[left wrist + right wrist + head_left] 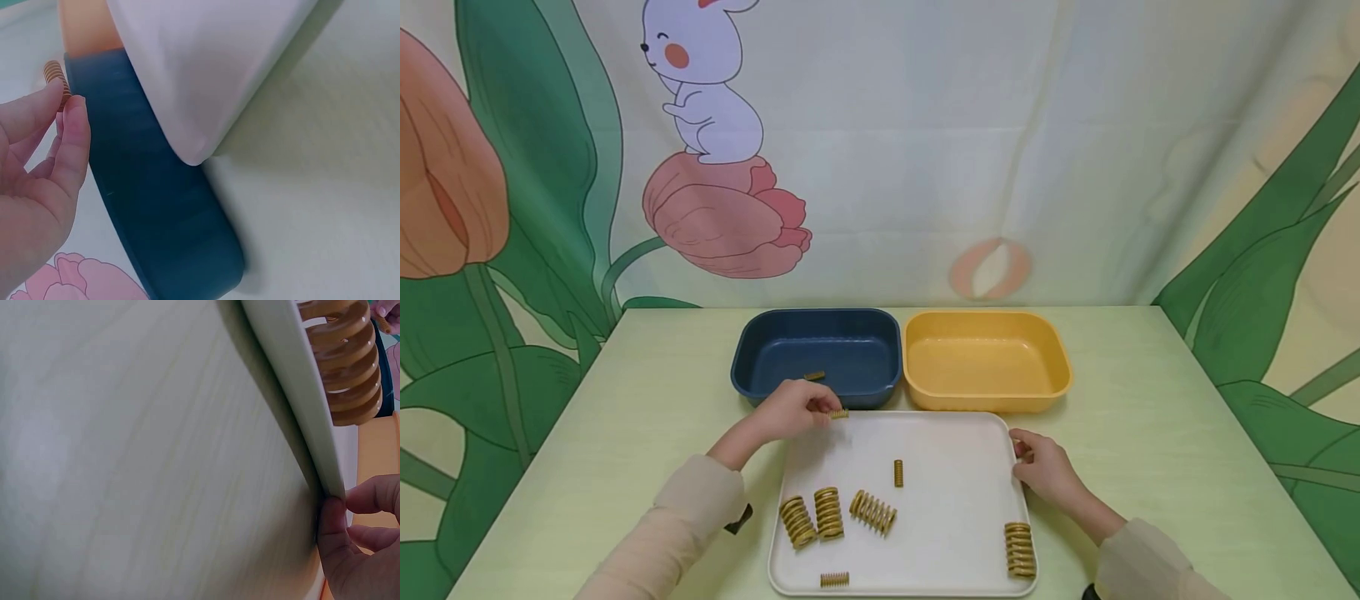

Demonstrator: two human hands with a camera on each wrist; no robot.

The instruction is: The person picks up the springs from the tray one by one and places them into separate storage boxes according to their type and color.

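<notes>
My left hand pinches a small brass-coloured coil spring between thumb and fingertips, above the white tray's back left corner and close to the blue bin. Another small spring lies inside that bin. At the right rim of the white tray, my right hand grips the edge between thumb and fingers. Three large springs, among them a slanted one, lie at the tray's left and middle. A further large spring sits by the right rim. Two small springs also rest on the tray.
A yellow bin stands against the blue bin's right side, behind the tray. All stand on a pale green table. Behind the table hangs a printed curtain with a rabbit and flowers.
</notes>
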